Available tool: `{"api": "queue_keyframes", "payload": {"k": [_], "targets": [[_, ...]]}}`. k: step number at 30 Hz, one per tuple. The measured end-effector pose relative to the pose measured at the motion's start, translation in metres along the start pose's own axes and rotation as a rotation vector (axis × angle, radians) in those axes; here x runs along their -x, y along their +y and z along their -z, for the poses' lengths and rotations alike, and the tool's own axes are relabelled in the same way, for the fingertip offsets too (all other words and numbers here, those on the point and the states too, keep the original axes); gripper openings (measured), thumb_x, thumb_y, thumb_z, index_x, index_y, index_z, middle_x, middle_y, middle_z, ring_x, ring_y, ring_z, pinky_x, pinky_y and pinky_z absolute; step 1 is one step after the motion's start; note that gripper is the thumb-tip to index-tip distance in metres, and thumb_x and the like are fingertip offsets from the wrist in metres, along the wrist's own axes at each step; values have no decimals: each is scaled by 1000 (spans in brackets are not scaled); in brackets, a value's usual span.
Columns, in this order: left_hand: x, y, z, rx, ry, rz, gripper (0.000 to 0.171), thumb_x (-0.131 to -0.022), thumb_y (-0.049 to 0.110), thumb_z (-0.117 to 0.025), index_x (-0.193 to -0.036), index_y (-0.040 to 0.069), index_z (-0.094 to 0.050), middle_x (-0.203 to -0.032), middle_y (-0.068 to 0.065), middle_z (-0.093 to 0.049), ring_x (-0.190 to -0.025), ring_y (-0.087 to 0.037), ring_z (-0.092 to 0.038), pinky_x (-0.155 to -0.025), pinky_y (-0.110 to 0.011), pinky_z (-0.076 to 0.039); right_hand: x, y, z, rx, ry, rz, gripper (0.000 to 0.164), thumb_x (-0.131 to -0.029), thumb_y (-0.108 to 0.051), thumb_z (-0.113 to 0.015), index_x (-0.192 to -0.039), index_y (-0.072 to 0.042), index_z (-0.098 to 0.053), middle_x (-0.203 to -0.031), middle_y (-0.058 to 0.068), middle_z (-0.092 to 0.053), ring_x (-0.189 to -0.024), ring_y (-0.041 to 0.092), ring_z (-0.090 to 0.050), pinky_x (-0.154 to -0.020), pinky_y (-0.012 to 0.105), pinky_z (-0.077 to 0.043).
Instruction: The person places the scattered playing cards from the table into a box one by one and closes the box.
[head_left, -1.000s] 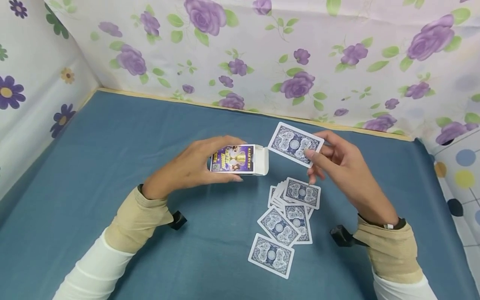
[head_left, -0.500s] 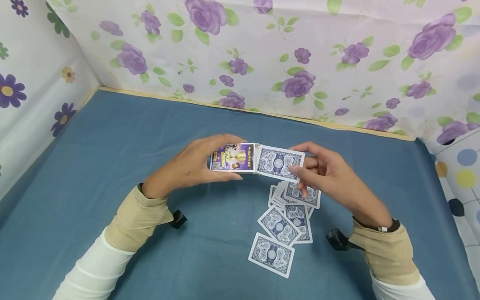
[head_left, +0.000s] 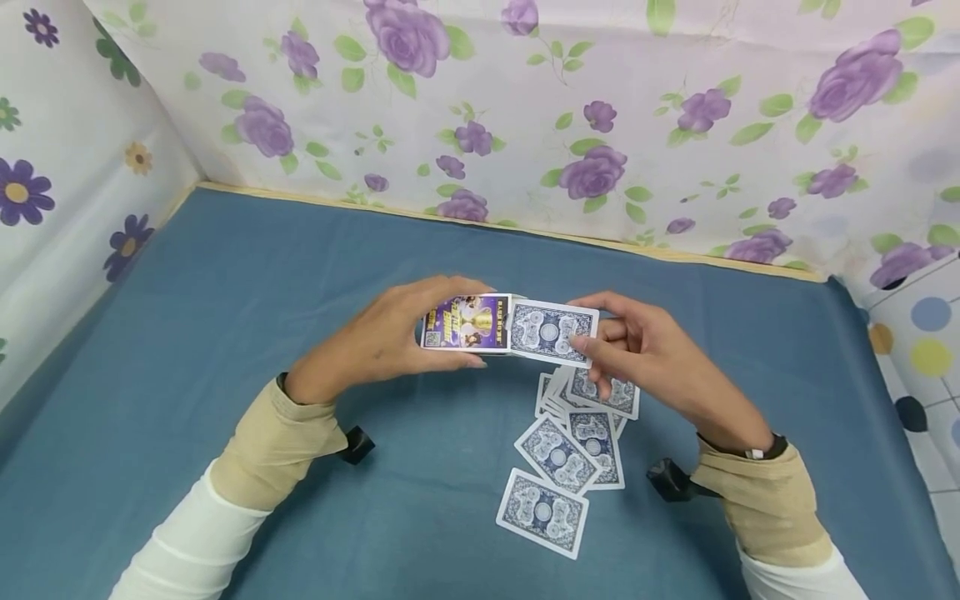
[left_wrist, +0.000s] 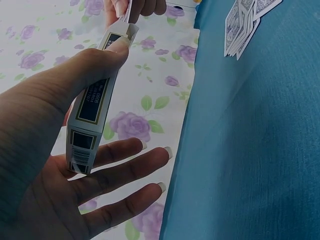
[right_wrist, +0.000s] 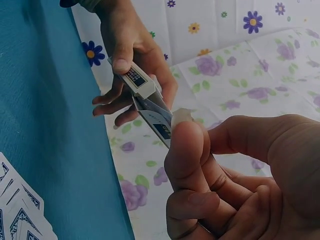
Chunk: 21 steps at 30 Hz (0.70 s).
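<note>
My left hand point(head_left: 375, 333) grips a small playing-card box point(head_left: 467, 322) by its long edges, its purple face with a gold trophy turned up. The left wrist view shows the thumb along the box's dark side point(left_wrist: 92, 102). Between thumb and fingers, my right hand point(head_left: 648, 350) pinches a blue-backed playing card point(head_left: 549, 332). The card's left end sits right at the box's open right end. In the right wrist view the box mouth point(right_wrist: 150, 102) gapes toward my right fingers point(right_wrist: 185, 150), which hide most of the card.
Below the hands, several blue-backed cards point(head_left: 558, 454) lie face down in a loose, overlapping spread on the blue cloth point(head_left: 375, 517). A floral curtain point(head_left: 480, 100) rises behind the table's yellow-edged back side. A black wrist-camera mount point(head_left: 671, 481) juts from the right wrist.
My right hand has brought the card left and down, from apart beside the box to its open end. The left hand and the box stay nearly in place.
</note>
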<state>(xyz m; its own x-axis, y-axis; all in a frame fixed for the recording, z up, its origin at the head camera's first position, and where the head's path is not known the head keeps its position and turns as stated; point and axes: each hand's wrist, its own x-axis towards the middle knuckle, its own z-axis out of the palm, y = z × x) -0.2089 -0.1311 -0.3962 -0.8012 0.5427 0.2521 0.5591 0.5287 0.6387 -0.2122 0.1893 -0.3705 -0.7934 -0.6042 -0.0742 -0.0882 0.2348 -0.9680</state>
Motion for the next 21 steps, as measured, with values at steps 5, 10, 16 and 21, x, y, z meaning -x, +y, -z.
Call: {"api": "queue_keyframes", "payload": {"k": [5,10,16,21], "targets": [[0,0,0,-8,-2,6,70,-79,54,-75,-140,32,-51,-123,10,-57,-96,-10,-55,-79,-33,-48,-1,2,0,-4,-7,-3,45,-96,-14,-64,-137,-6,-50,-72,18,-59,-53,30,-60,-56,43,-55],[1,0,-1,4,-1,2,69,-79,54,-75,-140,32,-51,-121,10,-57,-95,-10,-56,-78,-33,-49,-1,2,1,4,-17,25,44,-96,-13,-63,-138,-6,-50,-71,18,-60,-53,29,-60,-56,42,-55],[0,-1,-1,-12,-6,0,71,-79,54,-74,-142,31,-50,-124,9,-57,-97,-11,-55,-79,-33,-48,-1,3,2,19,-22,36,44,-96,-12,-63,-138,-6,-50,-70,18,-59,-53,30,-60,-55,41,-54],[-1,1,-4,-7,-19,-8,70,-79,55,-74,-142,32,-50,-125,10,-56,-95,-10,-55,-76,-32,-48,-1,4,1,58,-20,30,45,-96,-15,-63,-138,-8,-51,-69,17,-59,-54,29,-60,-53,43,-53]]}}
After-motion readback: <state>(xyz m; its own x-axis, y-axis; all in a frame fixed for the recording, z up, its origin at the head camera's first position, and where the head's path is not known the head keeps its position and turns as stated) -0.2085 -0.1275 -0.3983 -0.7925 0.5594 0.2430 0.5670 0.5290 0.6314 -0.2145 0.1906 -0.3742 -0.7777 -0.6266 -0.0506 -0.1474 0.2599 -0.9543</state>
